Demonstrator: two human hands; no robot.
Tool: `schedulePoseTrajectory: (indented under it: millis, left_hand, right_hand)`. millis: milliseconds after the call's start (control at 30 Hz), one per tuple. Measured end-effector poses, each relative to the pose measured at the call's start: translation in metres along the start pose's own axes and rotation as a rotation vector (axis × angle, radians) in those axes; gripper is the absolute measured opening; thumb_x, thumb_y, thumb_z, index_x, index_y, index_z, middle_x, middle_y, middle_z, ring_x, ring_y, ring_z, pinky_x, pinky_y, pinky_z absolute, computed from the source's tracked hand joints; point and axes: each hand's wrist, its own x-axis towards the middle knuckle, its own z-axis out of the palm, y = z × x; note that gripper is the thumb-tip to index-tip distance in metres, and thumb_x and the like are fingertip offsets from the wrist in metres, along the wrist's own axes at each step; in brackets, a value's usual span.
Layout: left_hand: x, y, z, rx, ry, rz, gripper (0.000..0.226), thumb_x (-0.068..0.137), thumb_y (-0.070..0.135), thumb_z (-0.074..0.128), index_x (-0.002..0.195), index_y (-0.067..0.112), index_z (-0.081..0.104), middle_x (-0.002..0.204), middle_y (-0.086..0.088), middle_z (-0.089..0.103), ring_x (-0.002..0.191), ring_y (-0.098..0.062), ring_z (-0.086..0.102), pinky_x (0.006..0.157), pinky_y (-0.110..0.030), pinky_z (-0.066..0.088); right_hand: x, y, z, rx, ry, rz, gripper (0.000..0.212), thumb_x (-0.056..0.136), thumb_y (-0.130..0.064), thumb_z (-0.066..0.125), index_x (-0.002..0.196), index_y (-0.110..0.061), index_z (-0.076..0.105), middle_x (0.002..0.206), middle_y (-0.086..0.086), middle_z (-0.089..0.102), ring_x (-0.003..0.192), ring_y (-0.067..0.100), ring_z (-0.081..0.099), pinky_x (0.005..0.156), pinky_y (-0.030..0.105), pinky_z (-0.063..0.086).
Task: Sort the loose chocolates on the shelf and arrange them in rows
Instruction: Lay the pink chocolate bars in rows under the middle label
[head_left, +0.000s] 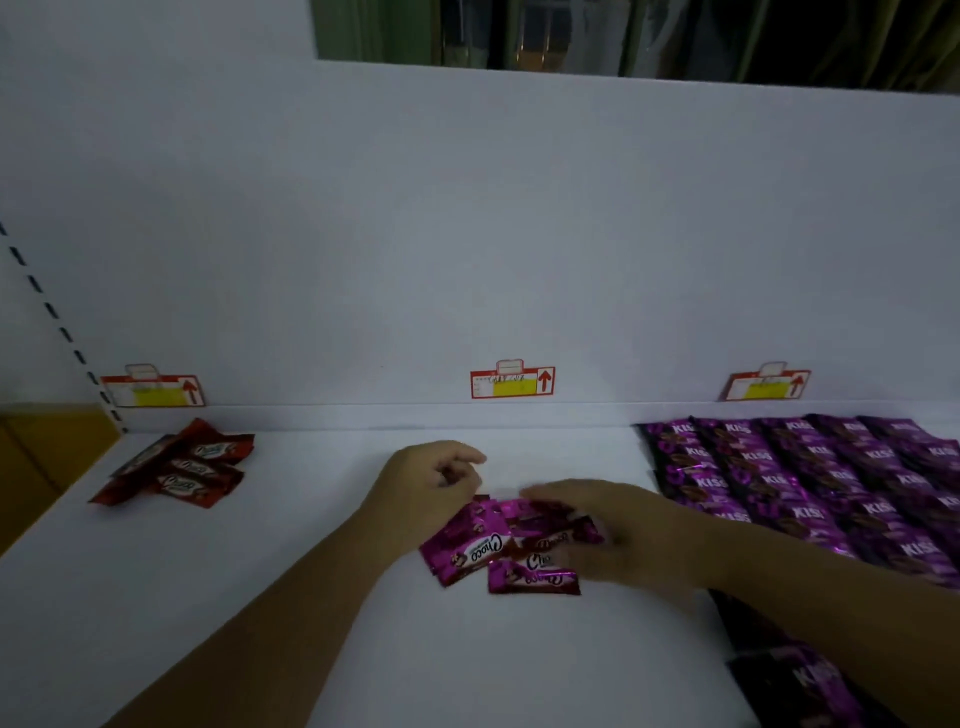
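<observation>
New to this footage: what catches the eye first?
Both hands meet at centre: the right hand rests on a loose pile of pink Choco packets, the left hand curls just behind it. Purple Kiss packets lie in rows on the right; a red pile sits far left.

dim light; a white back panel (467, 234) carries three red price labels (512, 382), green curtains (363, 31) and a dark window (545, 36) above
</observation>
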Motion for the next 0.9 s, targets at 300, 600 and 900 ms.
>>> schedulePoseTrajectory:
  millis: [300, 600, 900]
  left_hand:
    - [0.0, -0.01, -0.009, 0.153, 0.051, -0.009, 0.03, 0.081, 0.02, 0.07, 0.111, 0.02, 0.065, 0.085, 0.013, 0.053, 0.076, -0.002, 0.046, 0.071, -0.018, 0.036]
    - [0.003, -0.022, -0.037, 0.144, -0.2, 0.04, 0.025, 0.072, 0.023, 0.079, 0.075, 0.045, 0.066, 0.083, 0.013, 0.063, 0.081, -0.004, 0.058, 0.074, -0.021, 0.044]
    - [0.006, -0.014, -0.022, 0.321, -0.036, -0.024, 0.008, 0.083, 0.027, 0.067, 0.075, 0.027, 0.065, 0.074, 0.016, 0.056, 0.066, -0.002, 0.048, 0.059, -0.014, 0.034]
  right_hand:
    - [0.037, 0.002, -0.005, -0.016, 0.125, 0.309, 0.019, 0.084, -0.026, 0.067, 0.103, -0.021, 0.064, 0.104, -0.006, 0.057, 0.097, 0.011, 0.055, 0.085, 0.023, 0.047]
    - [0.051, 0.022, -0.009, -0.162, 0.276, 0.231, 0.007, 0.085, -0.021, 0.064, 0.091, -0.019, 0.061, 0.093, -0.005, 0.062, 0.088, 0.013, 0.057, 0.079, 0.025, 0.048]
    - [0.043, 0.03, -0.012, -0.274, 0.197, 0.028, 0.024, 0.092, -0.025, 0.055, 0.113, -0.023, 0.066, 0.116, -0.011, 0.055, 0.105, 0.005, 0.051, 0.091, 0.014, 0.037]
